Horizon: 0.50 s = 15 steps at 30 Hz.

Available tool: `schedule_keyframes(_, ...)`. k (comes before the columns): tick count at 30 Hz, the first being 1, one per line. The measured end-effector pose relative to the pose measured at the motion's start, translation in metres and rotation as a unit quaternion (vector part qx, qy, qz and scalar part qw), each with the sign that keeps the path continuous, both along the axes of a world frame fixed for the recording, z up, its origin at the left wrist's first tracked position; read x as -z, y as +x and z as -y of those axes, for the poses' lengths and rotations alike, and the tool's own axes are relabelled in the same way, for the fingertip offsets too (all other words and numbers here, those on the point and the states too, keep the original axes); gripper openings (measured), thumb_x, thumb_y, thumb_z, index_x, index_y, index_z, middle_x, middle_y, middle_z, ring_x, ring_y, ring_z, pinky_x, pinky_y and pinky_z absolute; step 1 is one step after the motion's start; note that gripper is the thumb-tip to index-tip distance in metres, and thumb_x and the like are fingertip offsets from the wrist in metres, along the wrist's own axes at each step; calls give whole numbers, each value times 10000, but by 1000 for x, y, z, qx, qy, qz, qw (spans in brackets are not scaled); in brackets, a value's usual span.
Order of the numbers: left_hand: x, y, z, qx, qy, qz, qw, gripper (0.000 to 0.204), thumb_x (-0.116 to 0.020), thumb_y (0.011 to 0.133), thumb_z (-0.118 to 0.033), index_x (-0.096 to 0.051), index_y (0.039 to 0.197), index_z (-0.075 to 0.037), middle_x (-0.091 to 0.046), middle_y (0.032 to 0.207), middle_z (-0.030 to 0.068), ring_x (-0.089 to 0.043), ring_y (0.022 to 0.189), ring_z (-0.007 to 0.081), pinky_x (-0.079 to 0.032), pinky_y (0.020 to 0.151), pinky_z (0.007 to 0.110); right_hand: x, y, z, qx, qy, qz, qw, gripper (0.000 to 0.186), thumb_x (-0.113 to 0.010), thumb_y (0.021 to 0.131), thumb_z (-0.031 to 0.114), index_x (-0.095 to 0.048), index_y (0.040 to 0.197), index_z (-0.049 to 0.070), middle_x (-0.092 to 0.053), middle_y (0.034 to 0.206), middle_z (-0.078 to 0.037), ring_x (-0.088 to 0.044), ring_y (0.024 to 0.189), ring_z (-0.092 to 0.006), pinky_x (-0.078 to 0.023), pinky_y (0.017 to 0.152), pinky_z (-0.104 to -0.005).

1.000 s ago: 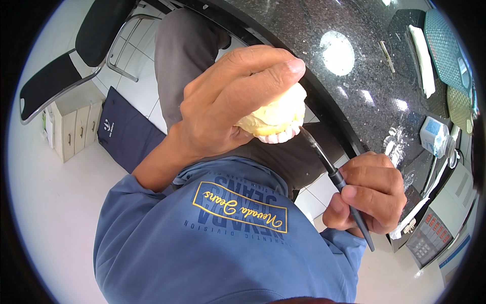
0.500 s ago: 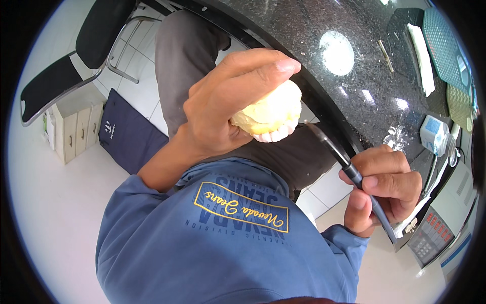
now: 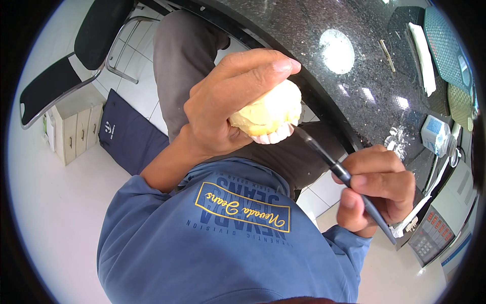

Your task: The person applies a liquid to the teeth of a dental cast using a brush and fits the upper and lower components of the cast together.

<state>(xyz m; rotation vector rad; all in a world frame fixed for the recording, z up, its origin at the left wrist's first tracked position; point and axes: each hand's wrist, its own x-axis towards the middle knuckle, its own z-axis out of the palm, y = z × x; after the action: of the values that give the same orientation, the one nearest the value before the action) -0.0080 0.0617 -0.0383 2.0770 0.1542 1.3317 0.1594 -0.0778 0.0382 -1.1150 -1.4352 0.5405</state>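
My left hand (image 3: pixel 223 96) is wrapped round a dental model (image 3: pixel 268 112), a pale yellow rounded base with a row of whitish teeth along its lower edge. Bright light washes out much of the model's top. Pinched between thumb and fingers, a slim dark pen-like tool (image 3: pixel 340 172) with a narrow pointed end is in my right hand (image 3: pixel 377 187). The tool slants up to the left, its tip at the teeth on the model's right side. Whether the tip touches them I cannot tell, nor whether it is a brush or a blade.
A speckled black countertop (image 3: pixel 298 30) curves past on the right. On it are a small stick (image 3: pixel 387 55), white smears (image 3: pixel 396 142), a folded white strip (image 3: pixel 421 61), a teal mesh item (image 3: pixel 445 45) and a clear jar (image 3: pixel 436 134). A black chair (image 3: pixel 101 35) stands at left.
My right hand has moved a little left, bringing the tool's tip from just off the model to its teeth. My left hand and the model are nearly still.
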Motion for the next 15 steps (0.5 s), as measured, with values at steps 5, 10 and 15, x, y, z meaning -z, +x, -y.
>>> schedule_keyframes(5, 3, -1, -4, 6, 15, 5, 1000, 484, -684, 872, -133, -437, 1240, 61, -605, 1065, 304, -657, 893, 284, -557, 706, 299, 8, 3, 3, -3, 44, -64, 997, 270, -742, 643, -76, -568, 850, -70, -615, 744, -181, -619, 534, -215, -490, 438, -271)
schedule_keyframes(10, 1, -1, -3, 22, -17, 13, 1000, 481, -664, 890, -141, -423, 1253, 62, -606, 1069, 306, -656, 893, 284, -554, 702, 298, -2, -4, 2, 17, 4, -19, 1000, 290, -762, 616, -68, -586, 845, -43, -623, 712, -165, -623, 539, -212, -506, 455, -277)
schedule_keyframes(15, 3, 1, -6, 26, -2, 27, 999, 480, -663, 890, -135, -418, 1256, 56, -608, 1067, 301, -654, 891, 279, -551, 701, 298, -2, -4, 0, 14, -4, -7, 1000, 289, -764, 620, -55, -602, 857, -24, -621, 697, -153, -616, 539, -204, -511, 466, -281)
